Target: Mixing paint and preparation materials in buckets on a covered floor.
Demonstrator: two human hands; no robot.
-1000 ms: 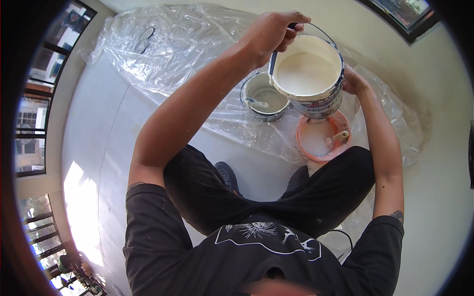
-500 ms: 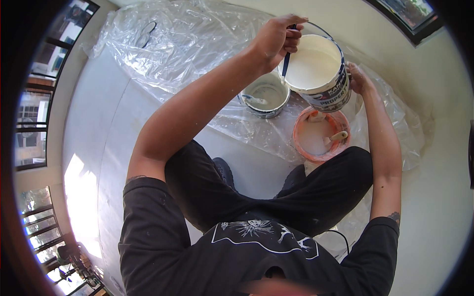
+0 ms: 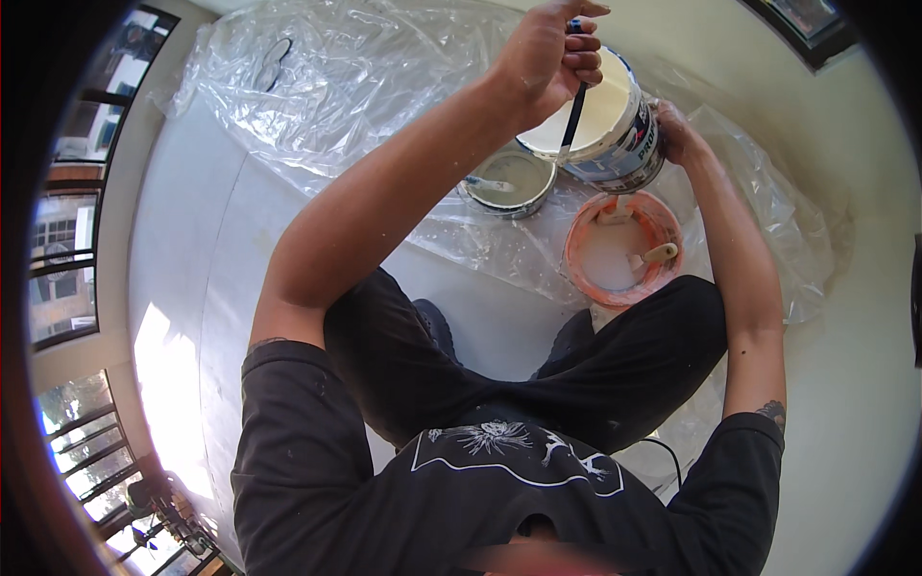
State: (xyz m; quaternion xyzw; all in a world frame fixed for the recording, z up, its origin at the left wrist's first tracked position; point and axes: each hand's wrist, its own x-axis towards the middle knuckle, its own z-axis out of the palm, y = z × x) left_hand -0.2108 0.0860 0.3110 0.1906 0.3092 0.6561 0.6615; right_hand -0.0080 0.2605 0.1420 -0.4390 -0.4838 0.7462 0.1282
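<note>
A white paint bucket (image 3: 619, 161) with a dark printed label and pale cream paint inside is tipped to the left. The fingers of my left hand (image 3: 555, 60) are curled round its dark carrying handle (image 3: 575, 117), above the bucket's opening. My right hand (image 3: 680, 134) grips the bucket's right side low down; some of its fingers are hidden behind the wall. Just below the tipped rim stands a smaller dark-rimmed tub (image 3: 521, 212) with greyish paint and a paint-smeared tool (image 3: 491, 183) in it. Nearer to me is an orange bucket (image 3: 573, 252) of whitish liquid, with a pale-handled brush (image 3: 661, 253) leaning inside.
Clear plastic sheeting (image 3: 365, 106) lies crumpled over the grey floor (image 3: 230, 230) and along the wall (image 3: 855, 182). A small dark-rimmed oval object (image 3: 274, 65) rests on it. My bent knees frame the near side, with a thin black cable (image 3: 674, 456) beside my right leg.
The paint bucket has moved left and farther away, tipping more to the left and turning so its label faces farther right. Both hands have moved with it.
</note>
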